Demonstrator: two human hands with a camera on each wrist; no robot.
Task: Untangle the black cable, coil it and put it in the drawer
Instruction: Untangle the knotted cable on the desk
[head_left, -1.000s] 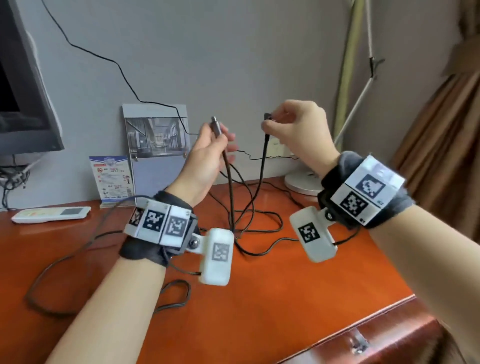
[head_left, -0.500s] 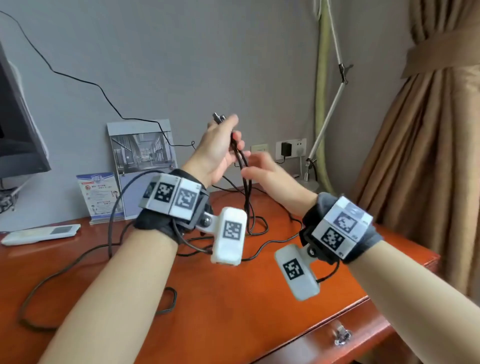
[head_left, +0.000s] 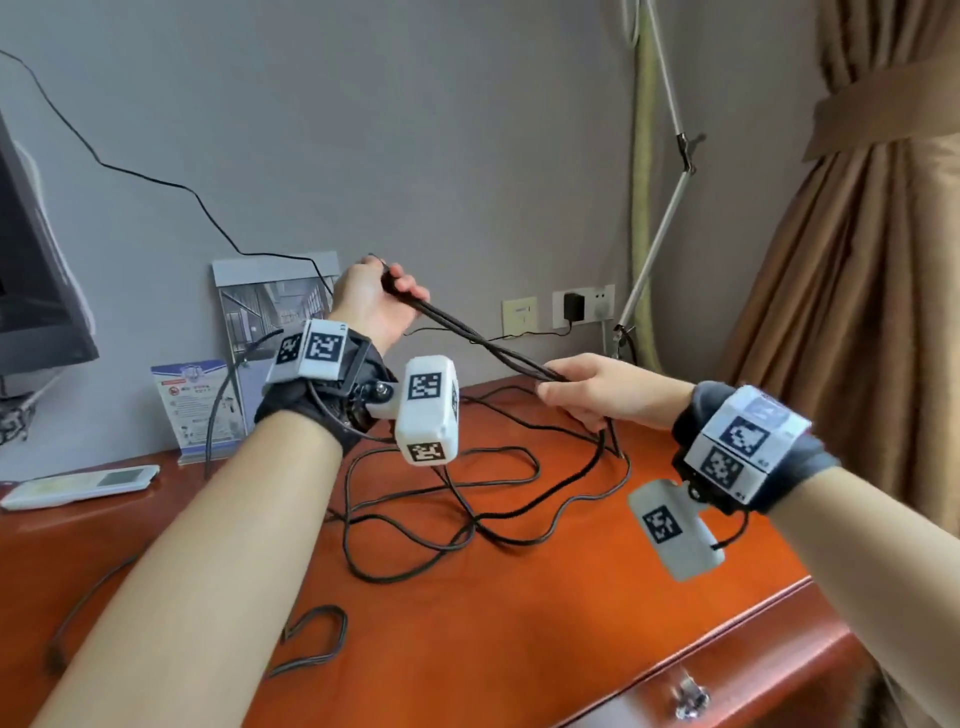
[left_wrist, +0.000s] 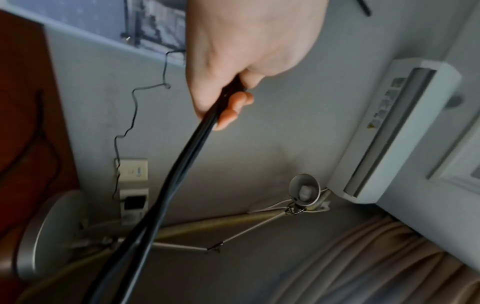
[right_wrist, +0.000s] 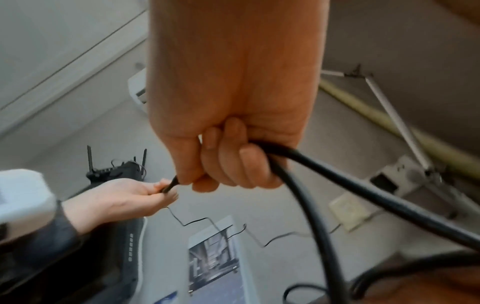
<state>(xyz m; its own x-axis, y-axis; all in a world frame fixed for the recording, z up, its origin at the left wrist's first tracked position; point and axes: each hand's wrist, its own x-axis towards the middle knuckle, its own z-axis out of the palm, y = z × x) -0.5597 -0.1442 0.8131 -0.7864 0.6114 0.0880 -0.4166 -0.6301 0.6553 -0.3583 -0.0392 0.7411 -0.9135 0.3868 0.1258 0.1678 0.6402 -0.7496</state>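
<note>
Left hand (head_left: 371, 299) gripped both cable (head_left: 483, 343) strands above desk (head_left: 493, 623); right hand (head_left: 597, 395) clasped them lower. Remainder lay in loose loops on desk. Coiling barely begun; drawer (head_left: 727, 691) closed.

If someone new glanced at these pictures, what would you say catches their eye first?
Two strands of black cable stretched taut in mid-air between the raised left hand and the lower right hand. Below them, the rest sprawls in loose loops on the orange-brown desk.
</note>
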